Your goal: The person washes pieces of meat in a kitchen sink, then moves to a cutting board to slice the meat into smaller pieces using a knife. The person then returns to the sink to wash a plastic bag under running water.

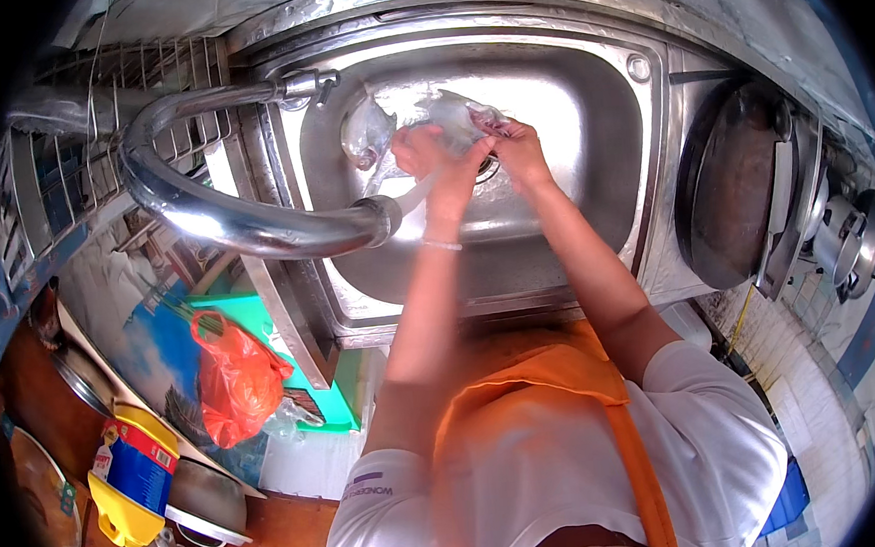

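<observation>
A silvery flat-bodied fish (454, 116) is between my hands, low in the stainless steel sink (598, 188). My left hand (430, 153) grips it from the near side, its fingers partly blurred. At the fish's reddish, opened-looking end, my right hand (519, 154) pinches with thumb and fingers. Water from the curved metal faucet (269, 231) streams over my left hand and wrist. A second silvery fish (366, 133) lies on the sink floor to the left. Beneath my hands, the drain (487, 169) is partly hidden.
The faucet arches over the sink's left side. A dark oval pan (725, 181) and a large knife (780, 185) stand right of the sink. On the left are a wire rack (162, 72), a red plastic bag (237, 383) and a yellow-capped jug (137, 465). Metal pots (845, 237) sit far right.
</observation>
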